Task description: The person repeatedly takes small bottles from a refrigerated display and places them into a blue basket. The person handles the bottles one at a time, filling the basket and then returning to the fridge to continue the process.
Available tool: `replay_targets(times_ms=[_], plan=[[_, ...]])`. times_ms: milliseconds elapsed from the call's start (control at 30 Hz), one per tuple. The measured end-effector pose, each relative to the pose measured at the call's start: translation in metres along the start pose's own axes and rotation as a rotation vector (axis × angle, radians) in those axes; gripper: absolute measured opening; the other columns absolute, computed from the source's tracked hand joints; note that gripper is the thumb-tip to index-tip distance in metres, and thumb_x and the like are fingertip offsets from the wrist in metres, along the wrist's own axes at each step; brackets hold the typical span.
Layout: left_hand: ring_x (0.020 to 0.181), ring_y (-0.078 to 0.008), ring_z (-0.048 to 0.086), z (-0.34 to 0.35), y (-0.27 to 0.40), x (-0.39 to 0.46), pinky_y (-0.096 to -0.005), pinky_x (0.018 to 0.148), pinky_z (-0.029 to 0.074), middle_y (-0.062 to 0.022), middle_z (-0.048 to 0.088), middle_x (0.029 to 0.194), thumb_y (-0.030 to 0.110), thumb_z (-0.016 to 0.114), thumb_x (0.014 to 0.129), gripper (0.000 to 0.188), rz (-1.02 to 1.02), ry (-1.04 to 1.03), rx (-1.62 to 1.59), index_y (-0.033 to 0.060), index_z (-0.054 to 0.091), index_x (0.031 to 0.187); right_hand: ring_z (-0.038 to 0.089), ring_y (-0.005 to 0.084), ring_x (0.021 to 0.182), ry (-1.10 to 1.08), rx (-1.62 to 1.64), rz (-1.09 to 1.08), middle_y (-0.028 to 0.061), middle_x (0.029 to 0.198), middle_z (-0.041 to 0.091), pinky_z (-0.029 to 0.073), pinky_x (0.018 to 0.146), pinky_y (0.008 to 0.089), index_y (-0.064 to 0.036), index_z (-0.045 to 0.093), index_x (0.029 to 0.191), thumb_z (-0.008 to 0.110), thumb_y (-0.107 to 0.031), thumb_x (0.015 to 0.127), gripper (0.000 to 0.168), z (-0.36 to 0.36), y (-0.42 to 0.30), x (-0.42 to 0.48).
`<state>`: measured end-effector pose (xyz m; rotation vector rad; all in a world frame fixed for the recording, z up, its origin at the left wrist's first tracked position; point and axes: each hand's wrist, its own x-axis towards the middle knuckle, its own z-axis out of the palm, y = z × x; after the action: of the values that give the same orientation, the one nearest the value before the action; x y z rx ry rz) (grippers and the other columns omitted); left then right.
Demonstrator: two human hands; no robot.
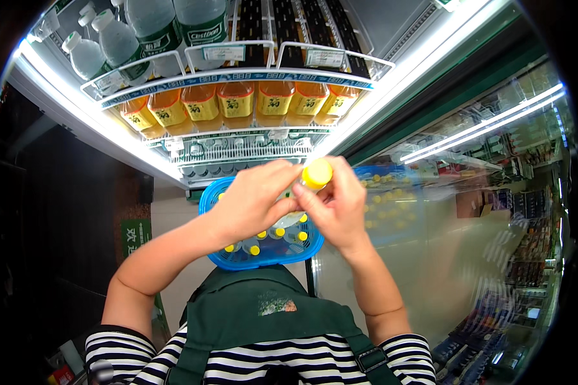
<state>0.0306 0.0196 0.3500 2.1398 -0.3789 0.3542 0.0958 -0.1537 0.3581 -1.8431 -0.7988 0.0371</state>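
Observation:
Both hands hold one clear plastic bottle with a yellow cap [317, 173], tilted above a blue plastic basket [265, 262]. My left hand [260, 195] lies along the bottle's left side, hiding part of its body. My right hand [334, 204] grips it just below the cap, thumb in front. Several more yellow-capped bottles [279, 233] stand in the basket beneath; my forearm and hands cover some of them.
An open-fronted cooler rises ahead, with large water bottles [156, 33] on a wire-fronted shelf [241, 77] and amber drink bottles [236, 103] below. Lower wire racks [241, 149] hold more bottles. A glass door [433, 231] on the right reflects the basket and store shelves.

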Motion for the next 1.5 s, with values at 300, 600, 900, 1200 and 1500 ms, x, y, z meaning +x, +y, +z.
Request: replay_targets(times_ms=[300,600,900,1200,1500], plan=[[0.092,-0.0372,0.062,0.1,-0.068,-0.107,-0.0428,0.076,0.052,-0.0145,0.062,0.101,0.008,0.07,0.081,0.031,-0.327,-0.053,-0.145,0.0036,0.057,0.109,0.059,0.0173,0.06,-0.181,-0.078,0.157,0.0095,0.089,0.059,0.049,0.055,0.0307,-0.001,0.059,0.105,0.077,-0.013,0.083,0.031,0.062,0.092,-0.096],[0.101,-0.04,0.06,0.165,-0.102,-0.168,-0.0458,0.081,0.051,-0.0159,0.06,0.109,0.0,0.061,0.082,0.037,-0.433,-0.122,-0.18,0.0056,0.054,0.117,0.066,0.0386,0.078,-0.272,-0.18,0.189,0.0144,0.099,0.06,0.054,0.061,0.0442,-0.006,0.057,0.11,0.073,-0.016,0.083,0.033,0.093,0.151,-0.172],[0.101,-0.0422,0.06,0.205,-0.14,-0.21,-0.0494,0.082,0.051,-0.0192,0.06,0.108,0.007,0.064,0.083,0.036,-0.44,-0.3,-0.082,0.0029,0.053,0.117,0.063,0.0423,0.084,-0.365,-0.228,0.24,0.0153,0.103,0.058,0.053,0.065,0.0473,-0.005,0.053,0.109,0.071,-0.012,0.083,0.033,0.12,0.201,-0.221],[0.1,-0.0413,0.062,0.225,-0.159,-0.218,-0.0494,0.081,0.052,-0.0228,0.063,0.104,0.011,0.072,0.081,0.038,-0.587,-0.506,0.048,-0.0032,0.053,0.11,0.063,0.0456,0.082,-0.555,-0.319,0.308,0.0188,0.104,0.055,0.052,0.065,0.0534,-0.006,0.046,0.104,0.064,-0.006,0.082,0.029,0.138,0.236,-0.225],[0.091,-0.0394,0.065,0.245,-0.163,-0.226,-0.0487,0.079,0.053,-0.023,0.064,0.097,0.008,0.07,0.08,0.032,-0.518,-0.531,0.077,-0.0039,0.055,0.104,0.062,0.0483,0.084,-0.614,-0.377,0.359,0.0224,0.103,0.056,0.052,0.068,0.0566,-0.005,0.044,0.103,0.062,-0.004,0.081,0.029,0.149,0.268,-0.241]])
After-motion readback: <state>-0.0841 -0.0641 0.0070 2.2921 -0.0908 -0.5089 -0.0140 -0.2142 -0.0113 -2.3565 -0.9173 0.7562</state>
